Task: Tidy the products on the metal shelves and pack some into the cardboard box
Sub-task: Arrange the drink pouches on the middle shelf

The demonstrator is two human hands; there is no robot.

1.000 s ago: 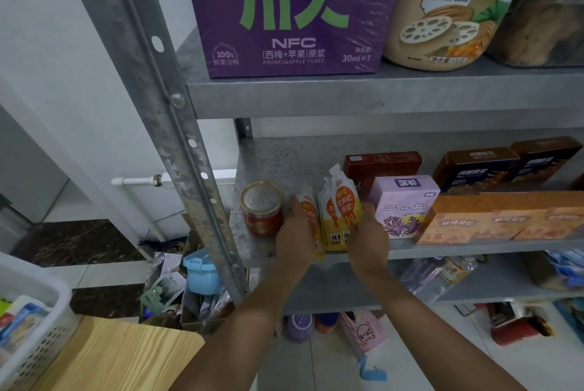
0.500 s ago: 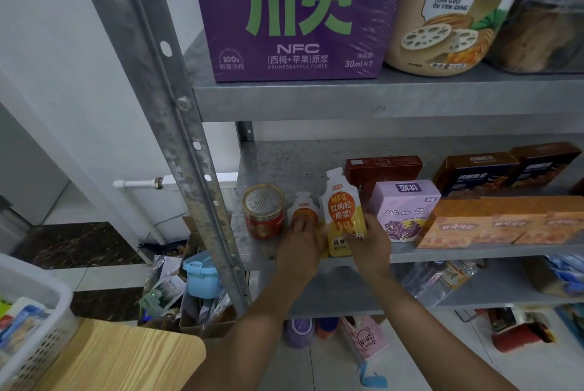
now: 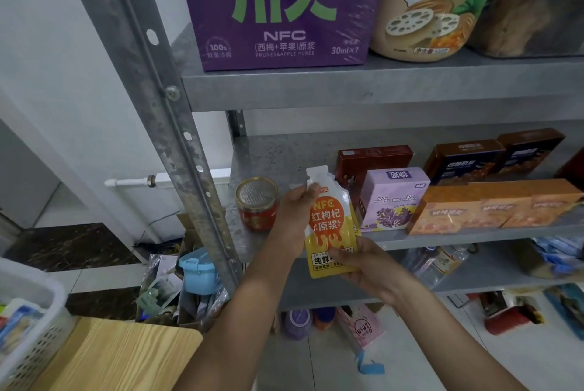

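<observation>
**Juice pouch held in both hands at the middle shelf**

The juice pouch [image 3: 330, 226] sits at the centre of the frame. It is upright, clear of the shelf surface and in front of the front edge of the middle shelf [image 3: 268, 157]. Its printed orange-and-yellow face is toward the camera.

- Left hand [image 3: 292, 220]: thumb and fingers pinch the pouch's upper left edge, just below the white top tab.
- Right hand [image 3: 363, 264]: grips the lower right corner. The thumb lies across the front; the fingers are curled behind and mostly hidden.

On the middle shelf, a red jar [image 3: 256, 204] with a metal lid stands just left of the left hand. A small purple box [image 3: 393, 198] stands just right of the pouch, with a row of orange boxes [image 3: 493, 207] beside it. A dark red box [image 3: 373, 160] and brown boxes [image 3: 464, 160] stand behind these.

On the upper shelf, at the top of the frame, are a large purple box [image 3: 284, 5] and a beige tub [image 3: 436, 2].

A cardboard box [image 3: 189, 240] holding a blue container [image 3: 199, 270] is at lower left of centre, on the floor behind the shelf post [image 3: 151, 81].
</observation>
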